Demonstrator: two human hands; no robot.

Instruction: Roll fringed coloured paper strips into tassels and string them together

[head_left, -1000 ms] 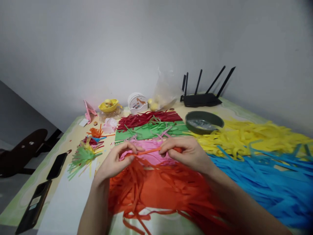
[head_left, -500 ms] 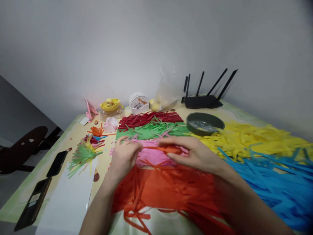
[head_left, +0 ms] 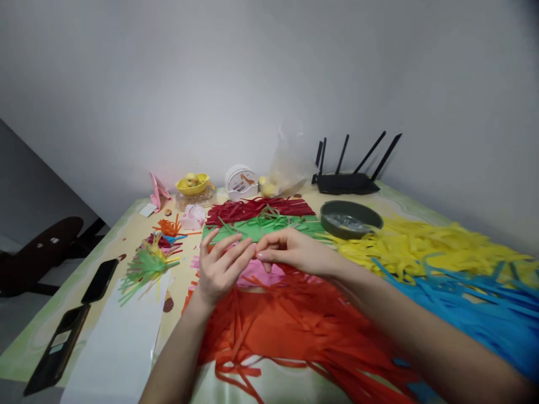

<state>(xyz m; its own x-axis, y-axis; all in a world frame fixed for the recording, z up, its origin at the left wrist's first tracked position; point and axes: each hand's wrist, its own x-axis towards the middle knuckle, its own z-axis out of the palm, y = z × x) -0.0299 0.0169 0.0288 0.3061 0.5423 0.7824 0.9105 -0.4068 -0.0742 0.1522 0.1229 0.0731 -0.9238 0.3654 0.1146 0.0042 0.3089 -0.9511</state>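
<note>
Orange strips [head_left: 275, 328] lay just on the near side of the pink paper [head_left: 263, 275]. Above the pink paper, the left hand [head_left: 219, 272] had opened from its earlier pinch, fingers loosely fanned, while the right hand [head_left: 295, 251] had thumb and forefinger pressed together, anything between them too hidden to tell. Beyond the pink paper were green paper [head_left: 305, 225], then dark-red strips [head_left: 261, 209].

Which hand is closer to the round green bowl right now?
Right. The right hand is just left of the bowl and on its near side, not touching; the left hand is farther left, beyond the right one.
</note>
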